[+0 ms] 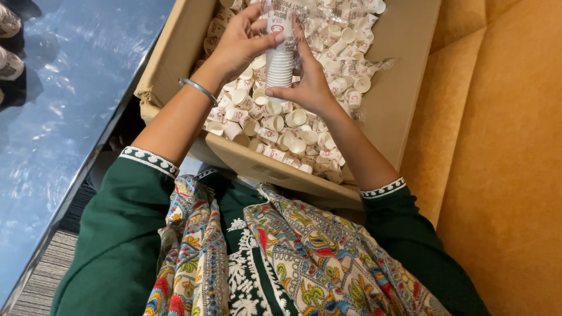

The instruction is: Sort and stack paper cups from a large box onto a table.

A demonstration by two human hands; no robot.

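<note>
Setting: mustard-yellow upholstered seat [503, 175] on the right, a glossy blue-grey counter [52, 117] on the left, strip of grey carpet below it. An open cardboard box [404, 70] rests tilted on the person's lap, against the counter edge.

Step in hand, as I read it from my remote view: handling 1 nested stack of small white paper cups [280, 58], held upright over the box and partly inside a clear plastic sleeve [304, 17]. Left hand [240, 41], with a metal bangle [199, 90] at the wrist, curls round the upper part of the stack. Right hand [307, 88] pinches the stack's lower end, thumb in front.

Next move, my judgement: needs a firm hold at both ends so the stack does not telescope apart.

Around: loose cups [281, 131] lie jumbled across the box floor, some still bagged. The crinkled sleeve hides the stack's top; loose cups crowd directly below.
</note>
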